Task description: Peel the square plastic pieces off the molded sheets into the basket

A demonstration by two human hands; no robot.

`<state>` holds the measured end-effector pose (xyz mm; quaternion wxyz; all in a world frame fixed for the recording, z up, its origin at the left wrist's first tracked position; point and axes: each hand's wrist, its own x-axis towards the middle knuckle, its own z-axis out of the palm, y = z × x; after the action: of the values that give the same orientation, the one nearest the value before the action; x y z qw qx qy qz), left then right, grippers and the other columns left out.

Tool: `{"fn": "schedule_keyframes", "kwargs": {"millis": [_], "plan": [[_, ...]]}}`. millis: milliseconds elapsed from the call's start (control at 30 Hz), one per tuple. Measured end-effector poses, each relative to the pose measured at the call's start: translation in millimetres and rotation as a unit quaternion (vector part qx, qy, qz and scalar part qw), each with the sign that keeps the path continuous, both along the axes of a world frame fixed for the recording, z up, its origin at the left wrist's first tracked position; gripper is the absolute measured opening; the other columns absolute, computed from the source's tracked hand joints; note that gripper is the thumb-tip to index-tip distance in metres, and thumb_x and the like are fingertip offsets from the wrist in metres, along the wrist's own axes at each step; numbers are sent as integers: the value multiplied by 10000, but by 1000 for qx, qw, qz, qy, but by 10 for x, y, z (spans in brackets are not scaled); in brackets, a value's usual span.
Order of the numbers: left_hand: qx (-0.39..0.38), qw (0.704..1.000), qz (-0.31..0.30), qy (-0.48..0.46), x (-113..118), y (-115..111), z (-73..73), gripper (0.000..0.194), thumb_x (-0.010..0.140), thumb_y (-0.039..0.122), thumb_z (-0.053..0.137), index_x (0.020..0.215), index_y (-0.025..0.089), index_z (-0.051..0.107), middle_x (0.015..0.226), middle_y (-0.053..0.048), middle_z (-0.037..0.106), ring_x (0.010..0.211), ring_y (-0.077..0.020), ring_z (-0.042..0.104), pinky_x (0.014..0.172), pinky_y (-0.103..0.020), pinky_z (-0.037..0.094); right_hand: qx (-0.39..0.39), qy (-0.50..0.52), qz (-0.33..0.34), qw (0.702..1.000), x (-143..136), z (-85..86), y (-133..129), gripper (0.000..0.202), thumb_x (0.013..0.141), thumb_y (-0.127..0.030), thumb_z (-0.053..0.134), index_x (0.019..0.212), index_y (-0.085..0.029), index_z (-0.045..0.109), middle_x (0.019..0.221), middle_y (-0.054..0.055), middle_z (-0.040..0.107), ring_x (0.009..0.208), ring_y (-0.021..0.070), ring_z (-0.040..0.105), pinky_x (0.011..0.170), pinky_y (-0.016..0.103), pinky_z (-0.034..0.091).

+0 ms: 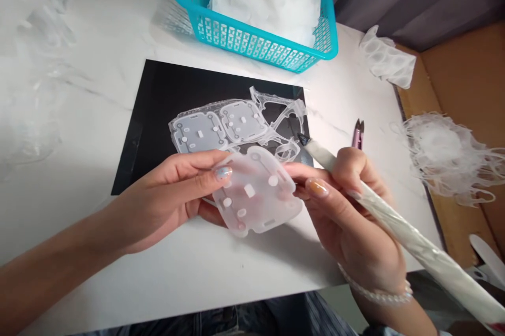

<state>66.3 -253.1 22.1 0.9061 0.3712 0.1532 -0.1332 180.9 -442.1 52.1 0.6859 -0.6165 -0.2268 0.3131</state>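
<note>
Nearside of the black mat [152,110], the left hand [169,195] is gripping a plastic plate [260,212], likely steadying it. The right hand's [351,220] fingers are clasping a white tool [418,250] and meeting the plate's edge. Behind the mat, a basket [256,44] is standing; rightward, the hand is partly hiding pink clippers [358,136].

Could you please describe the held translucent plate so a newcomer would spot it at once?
From the turquoise basket, come down to the black mat on the white table. At the mat's near side, the left hand holds a translucent plate with rounded corners. Unlike the similar panels lying on the mat, it is held up off the surface.
</note>
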Motion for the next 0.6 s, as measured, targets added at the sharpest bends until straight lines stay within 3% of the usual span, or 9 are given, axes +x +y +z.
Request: {"fn": "schedule_keyframes", "kwargs": {"millis": [233,367,433,600], "plan": [[-20,999,17,19,-13,2,-5,244,915,300,626,1134,248,722,933,-41,747,767,-148,696,655,-211,579,-2,-11,3,1000,13,9,-22,329,900,-191,623,755,-271,339,1016,-12,777,723,203,740,648,349,613],[-4,1000,14,24,-7,-1,-12,256,939,294,590,1162,257,712,958,-39,753,805,-159,699,699,-237,581,-7,5,-9,1000,21,10,-9,325,908,-221,633,752,-264,351,982,-17,777,798,200,739,686,334,605],[29,999,8,21,-3,-10,-17,275,943,300,586,1188,251,701,980,-42,755,826,-166,705,729,-255,588,-35,8,-15,999,25,-9,2,360,880,-252,682,736,-254,352,930,-11,775,823,200,735,643,302,584],[200,979,-1,30,14,-25,48,461,932,385,588,1368,235,565,1057,-84,749,906,-222,729,794,-317,606,-115,-30,-42,992,86,-147,-12,487,774,-249,790,669,-233,315,785,11,744,721,175,703,576,253,521]]}}
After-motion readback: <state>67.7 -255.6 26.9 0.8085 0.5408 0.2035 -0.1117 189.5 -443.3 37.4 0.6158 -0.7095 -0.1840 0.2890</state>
